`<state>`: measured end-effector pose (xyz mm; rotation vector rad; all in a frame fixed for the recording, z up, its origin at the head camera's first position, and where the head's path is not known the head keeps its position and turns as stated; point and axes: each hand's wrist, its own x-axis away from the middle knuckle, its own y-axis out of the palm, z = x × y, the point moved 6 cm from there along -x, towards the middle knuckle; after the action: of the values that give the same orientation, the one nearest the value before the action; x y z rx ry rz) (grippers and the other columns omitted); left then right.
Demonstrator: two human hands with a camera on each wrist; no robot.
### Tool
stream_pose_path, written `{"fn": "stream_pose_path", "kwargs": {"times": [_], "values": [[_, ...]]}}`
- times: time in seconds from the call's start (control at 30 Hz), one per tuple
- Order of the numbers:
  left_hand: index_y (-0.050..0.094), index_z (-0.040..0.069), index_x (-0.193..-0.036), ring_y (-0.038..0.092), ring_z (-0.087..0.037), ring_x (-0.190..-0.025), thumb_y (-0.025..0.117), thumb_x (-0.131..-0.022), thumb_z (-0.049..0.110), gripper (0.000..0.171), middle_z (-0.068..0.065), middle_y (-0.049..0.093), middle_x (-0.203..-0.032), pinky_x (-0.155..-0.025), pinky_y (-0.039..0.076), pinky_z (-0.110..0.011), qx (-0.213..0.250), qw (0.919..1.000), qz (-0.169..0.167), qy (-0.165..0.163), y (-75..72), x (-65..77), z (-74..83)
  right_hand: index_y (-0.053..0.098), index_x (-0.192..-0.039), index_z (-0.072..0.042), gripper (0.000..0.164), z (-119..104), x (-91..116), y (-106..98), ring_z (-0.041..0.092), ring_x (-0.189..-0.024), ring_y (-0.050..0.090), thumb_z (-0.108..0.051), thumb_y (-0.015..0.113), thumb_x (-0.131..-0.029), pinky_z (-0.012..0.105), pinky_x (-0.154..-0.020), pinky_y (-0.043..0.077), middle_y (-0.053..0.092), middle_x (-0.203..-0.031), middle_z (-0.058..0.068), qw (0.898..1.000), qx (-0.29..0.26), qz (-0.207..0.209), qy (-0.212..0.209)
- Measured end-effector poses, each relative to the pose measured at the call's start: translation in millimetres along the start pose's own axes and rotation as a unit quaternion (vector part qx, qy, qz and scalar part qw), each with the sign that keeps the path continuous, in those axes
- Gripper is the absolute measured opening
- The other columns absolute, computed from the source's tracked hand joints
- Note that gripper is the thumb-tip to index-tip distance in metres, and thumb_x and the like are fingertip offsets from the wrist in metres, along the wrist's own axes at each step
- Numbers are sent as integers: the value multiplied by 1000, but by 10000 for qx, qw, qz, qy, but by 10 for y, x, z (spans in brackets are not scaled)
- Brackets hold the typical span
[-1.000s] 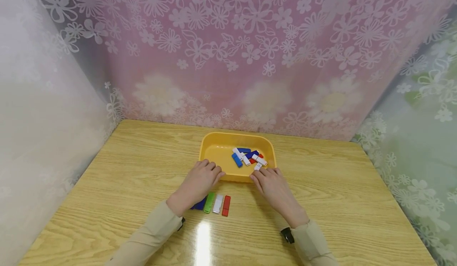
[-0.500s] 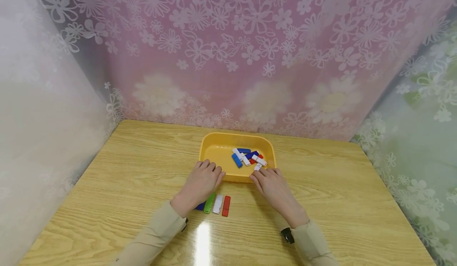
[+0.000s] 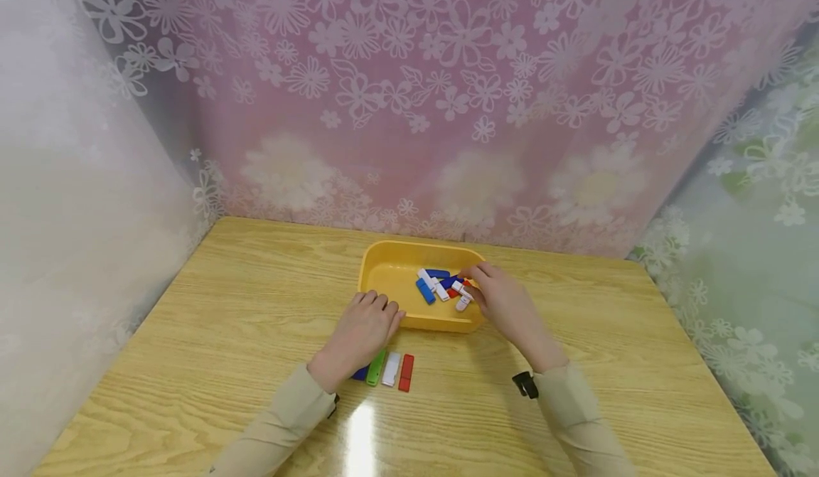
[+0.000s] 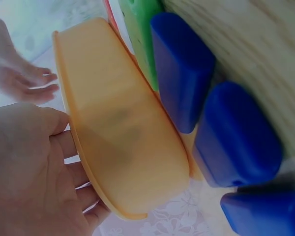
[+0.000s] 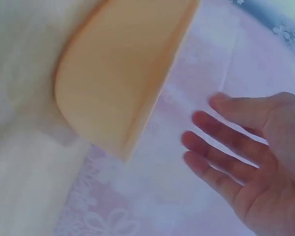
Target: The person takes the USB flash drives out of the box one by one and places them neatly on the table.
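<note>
My left hand [image 3: 361, 328] grips the near-left rim of a yellow plastic bin [image 3: 381, 326], its fingers hooked over the edge in the left wrist view. Over the bin's right side is my right hand [image 3: 512, 306]; in the right wrist view its fingers are spread and bent slightly, holding nothing. Inside the bin, blue, white and red USB sticks [image 3: 425, 291] lie in a loose pile below the right fingertips. On the table in front, a red USB stick [image 3: 406, 372], a white one [image 3: 391, 369], a green one [image 3: 376, 368] and several blue ones [image 4: 184, 69] form a row, partly hidden by my left wrist.
The wooden table [image 3: 614, 363] carries everything. Behind it hangs a pink flowered curtain [image 3: 422, 107], with pale curtains at both sides. The bin stands toward the table's back edge, and a bright reflection shows near the front.
My right hand has let go of the bin's near-right rim and moved up and over its right side. The left hand keeps its grip; the view has shifted slightly.
</note>
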<state>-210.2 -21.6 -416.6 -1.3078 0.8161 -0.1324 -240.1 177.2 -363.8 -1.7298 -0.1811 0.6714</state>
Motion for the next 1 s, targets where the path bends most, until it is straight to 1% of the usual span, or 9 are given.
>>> {"fn": "stream_pose_path", "kwargs": {"times": [0.07,0.17,0.23,0.3,0.4,0.5,0.73,0.87,1.0], "values": [[66,8,-86,58,-25,-80,55,-106,26,29,-7,64,-81,-79,49,-39,10,10000,17,-12,-8,-2,-1,70,-113,-6,24,36,-88,54,27,-90,66,-6,77,-89,42,-81,57,69,-105,10,9987,134,-480,97],[66,8,-86,58,-26,-81,55,-106,26,29,-7,63,-81,-80,49,-39,-2,10000,6,-47,-6,-10,-5,71,-116,-6,29,100,-192,205,27,-92,66,-8,78,-89,43,-85,56,68,-108,10,9919,311,-1183,345],[66,8,-86,58,-25,-81,55,-106,26,29,-7,64,-82,-80,49,-39,-37,10000,-19,-60,2,-16,-5,70,-119,-5,30,152,-248,320,28,-94,66,-9,77,-90,44,-87,56,67,-111,12,9869,414,-1475,504],[66,9,-86,58,-25,-81,55,-106,27,29,-7,64,-82,-81,49,-39,-86,9999,-52,-49,14,-20,-2,69,-119,-3,29,206,-286,426,30,-94,66,-9,76,-91,44,-88,55,67,-111,14,9837,500,-1607,639],[66,9,-86,58,-24,-81,55,-106,28,29,-6,64,-81,-80,50,-38,-130,9999,-87,-9,27,-19,11,68,-115,-1,26,265,-317,542,31,-92,66,-8,76,-91,45,-86,56,67,-108,16,9824,629,-1611,707],[66,10,-86,58,-24,-82,55,-106,27,29,-6,64,-82,-80,49,-38,-123,9999,-116,-19,25,-10,20,67,-110,-1,27,280,-316,625,30,-88,66,-7,79,-87,45,-83,57,67,-105,15,9828,744,-1564,641],[66,10,-86,58,-24,-83,55,-106,29,29,-5,64,-83,-81,49,-38,-98,9998,-172,-92,11,7,21,67,-107,-5,28,269,-302,726,27,-77,64,-2,79,-83,42,-67,56,66,-101,13,9867,803,-1326,496],[66,11,-87,58,-24,-84,54,-106,30,29,-5,64,-83,-82,49,-38,-93,9997,-215,-110,30,3,12,67,-109,-6,26,258,-302,696,27,-80,65,-5,78,-86,42,-70,56,66,-104,12,9915,512,-1060,552],[65,11,-87,57,-25,-84,55,-106,30,29,-5,63,-82,-82,48,-38,-66,9996,-217,-173,35,-4,-11,67,-113,-8,24,235,-308,610,23,-78,62,-7,75,-90,41,-71,55,65,-104,11,9958,-99,-624,656]]}}
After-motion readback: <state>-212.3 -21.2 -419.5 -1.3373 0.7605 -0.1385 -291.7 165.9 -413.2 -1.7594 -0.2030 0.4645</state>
